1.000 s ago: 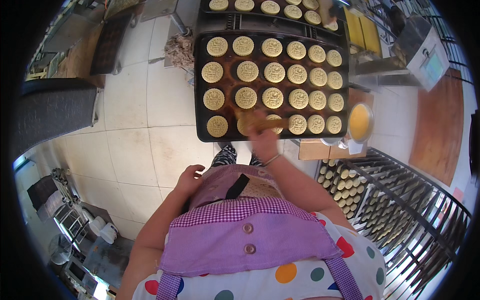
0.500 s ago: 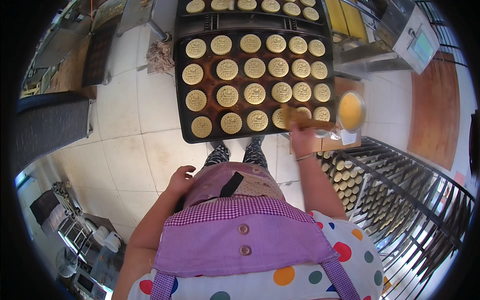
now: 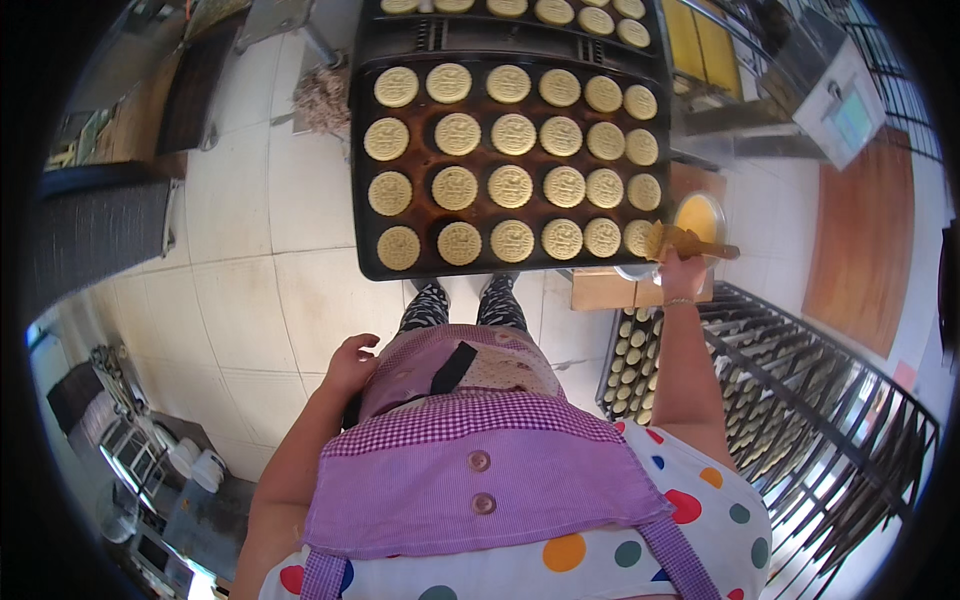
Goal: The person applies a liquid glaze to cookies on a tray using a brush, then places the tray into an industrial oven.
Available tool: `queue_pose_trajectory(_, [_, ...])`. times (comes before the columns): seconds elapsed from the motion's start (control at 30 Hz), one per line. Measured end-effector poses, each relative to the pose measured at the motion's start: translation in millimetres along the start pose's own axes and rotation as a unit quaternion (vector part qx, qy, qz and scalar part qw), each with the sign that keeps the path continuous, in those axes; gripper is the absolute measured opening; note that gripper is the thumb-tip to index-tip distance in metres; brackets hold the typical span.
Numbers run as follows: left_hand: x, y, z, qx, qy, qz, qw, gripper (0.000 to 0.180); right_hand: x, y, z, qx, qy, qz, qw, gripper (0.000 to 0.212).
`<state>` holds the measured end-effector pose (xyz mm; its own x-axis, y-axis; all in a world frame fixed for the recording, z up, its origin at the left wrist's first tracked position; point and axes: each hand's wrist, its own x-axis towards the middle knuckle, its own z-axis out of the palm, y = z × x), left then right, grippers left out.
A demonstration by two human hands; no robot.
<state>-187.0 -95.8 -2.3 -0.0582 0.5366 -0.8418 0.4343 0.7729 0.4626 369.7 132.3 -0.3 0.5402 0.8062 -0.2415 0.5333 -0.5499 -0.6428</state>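
My right hand (image 3: 683, 273) grips a flat wooden-handled pastry brush (image 3: 715, 248), held sideways at the near right corner of a dark baking tray (image 3: 432, 270). The yellow-coated bristles overlap the last pastry (image 3: 637, 238) of the nearest row; touching or just above, I cannot tell. Rows of round, pale yellow mooncakes with scalloped edges and stamped tops fill the tray. Right beside the brush stands a round bowl (image 3: 698, 214) of yellow liquid, partly hidden by brush and hand. My left hand (image 3: 350, 366) hangs beside my apron with loosely bent fingers, holding nothing.
Beyond the tray lies a second tray of mooncakes (image 3: 553, 12). A metal rack (image 3: 800, 370) holding trays of pastries stands at my right. A machine with a small screen (image 3: 853, 118) is at the far right. A dark conveyor-like surface (image 3: 100, 228) lies at the left.
My right hand has carried the brush rightward along the nearest row, from its fourth and fifth mooncakes to the last one by the bowl. My left hand stays at my side.
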Motion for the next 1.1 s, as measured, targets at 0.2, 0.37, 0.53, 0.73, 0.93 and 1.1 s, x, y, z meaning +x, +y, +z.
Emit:
queue_pose_trajectory(0.2, [-5.9, -17.8, 0.4, -0.066, 0.031, 0.014, 0.997, 0.041, -143.8, -120.9, 141.3, -0.033, -0.33, -0.133, 0.934, 0.034])
queue_pose_trajectory(0.37, [-10.6, -34.7, -2.8, -0.126, 0.058, 0.007, 0.99, 0.042, -231.3, -232.5, 220.5, -0.124, -0.468, -0.389, 0.783, 0.041])
queue_pose_trajectory(0.53, [-23.2, -68.8, 4.7, -0.16, 0.097, -0.039, 0.982, 0.042, -226.4, -268.5, 243.4, -0.191, -0.445, -0.395, 0.781, 0.026])
queue_pose_trajectory(0.73, [-30.4, -100.0, 17.2, -0.21, 0.106, -0.068, 0.97, 0.042, -184.3, -305.9, 280.7, -0.257, -0.424, -0.476, 0.726, 0.028])
queue_pose_trajectory(0.93, [-25.4, -78.7, 5.1, -0.21, 0.12, -0.053, 0.969, 0.041, -63.8, -386.8, 338.0, -0.2, -0.2, -0.59, 0.756, 0.02])
queue_pose_trajectory(1.1, [-20.4, -59.7, 8.3, -0.204, 0.112, -0.058, 0.971, 0.042, -129.8, -301.1, 303.1, -0.133, -0.301, -0.538, 0.776, 0.024])
